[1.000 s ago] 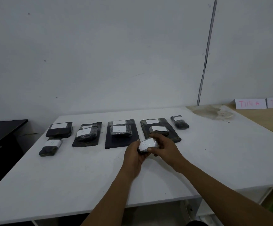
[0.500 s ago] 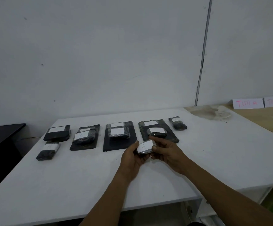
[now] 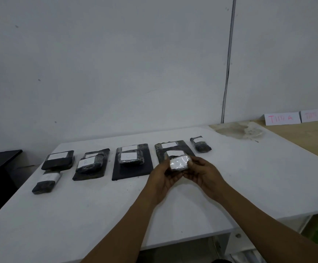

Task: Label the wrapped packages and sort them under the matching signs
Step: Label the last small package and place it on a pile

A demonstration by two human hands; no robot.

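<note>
Head view. Both hands lift a small wrapped package (image 3: 179, 162) above the white worktop (image 3: 249, 177), just below centre. The left hand (image 3: 164, 176) grips its 9 o'clock end with curled fingers; the right hand (image 3: 203, 172) pinches its 3 o'clock end. Its long axis runs 9 to 3 o'clock, white label facing up. Labelled dark packages (image 3: 128, 158) lie in a row toward 10 o'clock. Two paper signs (image 3: 282, 118) stand at 2 o'clock.
</note>
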